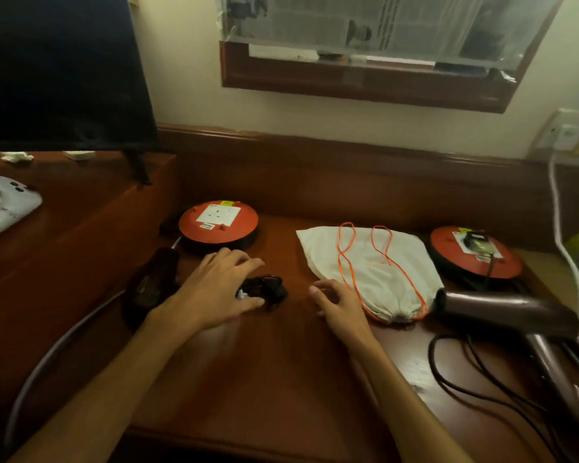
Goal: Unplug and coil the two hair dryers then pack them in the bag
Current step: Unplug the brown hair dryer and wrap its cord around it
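A black hair dryer point(151, 282) lies at the desk's left edge, its cord bundled into a small coil point(268, 289) beside it. My left hand point(214, 289) rests by that coil with fingers spread, thumb and forefinger on either side of it. My right hand point(338, 305) hovers loosely curled and holds nothing, just left of the white drawstring bag point(375, 272) with orange strings, which lies flat. A brown hair dryer point(508, 315) lies at the right. Its loose black cord point(465, 372) runs to a plug in the right red extension reel point(475, 255).
A second red extension reel point(218, 222) with a free socket sits behind my left hand. A television point(64, 71) and a white game controller point(7, 205) stand on the raised shelf at the left. A white cable point(562, 228) hangs from a wall outlet point(565, 132).
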`<state>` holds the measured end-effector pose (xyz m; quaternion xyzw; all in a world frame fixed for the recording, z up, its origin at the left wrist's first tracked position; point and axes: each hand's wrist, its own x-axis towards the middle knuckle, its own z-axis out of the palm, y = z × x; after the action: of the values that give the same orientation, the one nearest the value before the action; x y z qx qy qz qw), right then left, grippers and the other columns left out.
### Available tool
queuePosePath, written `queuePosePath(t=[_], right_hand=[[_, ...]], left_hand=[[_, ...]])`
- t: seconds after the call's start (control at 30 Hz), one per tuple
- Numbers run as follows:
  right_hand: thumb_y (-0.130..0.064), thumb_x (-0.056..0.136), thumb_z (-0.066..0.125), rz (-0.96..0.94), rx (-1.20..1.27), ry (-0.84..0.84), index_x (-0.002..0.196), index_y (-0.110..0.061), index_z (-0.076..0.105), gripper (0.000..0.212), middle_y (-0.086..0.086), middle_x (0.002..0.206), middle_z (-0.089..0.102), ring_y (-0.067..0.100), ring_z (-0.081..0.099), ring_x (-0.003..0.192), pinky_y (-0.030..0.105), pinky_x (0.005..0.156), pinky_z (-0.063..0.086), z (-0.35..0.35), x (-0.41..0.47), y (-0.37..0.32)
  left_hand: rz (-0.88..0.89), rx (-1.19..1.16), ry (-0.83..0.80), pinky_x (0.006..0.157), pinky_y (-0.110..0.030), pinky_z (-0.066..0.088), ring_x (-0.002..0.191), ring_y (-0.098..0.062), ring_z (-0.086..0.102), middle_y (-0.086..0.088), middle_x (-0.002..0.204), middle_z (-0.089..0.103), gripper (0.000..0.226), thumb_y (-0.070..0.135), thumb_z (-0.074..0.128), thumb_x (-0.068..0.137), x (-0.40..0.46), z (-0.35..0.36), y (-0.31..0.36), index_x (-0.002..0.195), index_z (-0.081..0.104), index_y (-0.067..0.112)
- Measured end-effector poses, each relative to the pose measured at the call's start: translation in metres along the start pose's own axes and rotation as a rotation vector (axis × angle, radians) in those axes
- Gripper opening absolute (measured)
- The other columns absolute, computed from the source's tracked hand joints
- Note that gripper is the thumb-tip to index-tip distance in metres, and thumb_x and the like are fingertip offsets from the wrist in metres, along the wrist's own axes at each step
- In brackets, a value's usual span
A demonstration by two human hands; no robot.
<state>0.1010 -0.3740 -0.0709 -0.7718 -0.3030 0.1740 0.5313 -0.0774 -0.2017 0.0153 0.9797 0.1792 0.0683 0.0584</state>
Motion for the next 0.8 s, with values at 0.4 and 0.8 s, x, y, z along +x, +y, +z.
queuePosePath(t=[0.4, 0.8], right_hand=[[-0.013, 0.096, 0.067, 0.025, -0.005, 0.294, 0.088, -0.016, 0.076, 0.012, 0.003, 0.077, 0.076, 0.015, 0.072, 0.073, 0.03, 0.066, 0.057, -0.14, -0.085, 0.022], [-0.012, 0.092, 0.062, 0.119, -0.445, 0.668, 0.086, -0.012, 0.067, 0.008, 0.006, 0.091, 0.066, 0.024, 0.062, 0.09, 0.027, 0.074, 0.045, -0.26, -0.089, 0.041]], left_hand=[[0.527, -0.438, -0.071, 0.105, -0.035, 0.047, 0.122, -0.012, 0.051, 0.004, 0.132, 0.061, 0.05, 0.043, 0.069, 0.093, 0.05, 0.062, 0.18, 0.14, 0.059, 0.029], [0.454, -0.524, -0.07, 0.112, -0.037, 0.041, 0.135, -0.022, 0.046, -0.004, 0.146, 0.051, 0.061, 0.05, 0.065, 0.095, 0.144, 0.095, 0.29, 0.149, 0.05, 0.023]])
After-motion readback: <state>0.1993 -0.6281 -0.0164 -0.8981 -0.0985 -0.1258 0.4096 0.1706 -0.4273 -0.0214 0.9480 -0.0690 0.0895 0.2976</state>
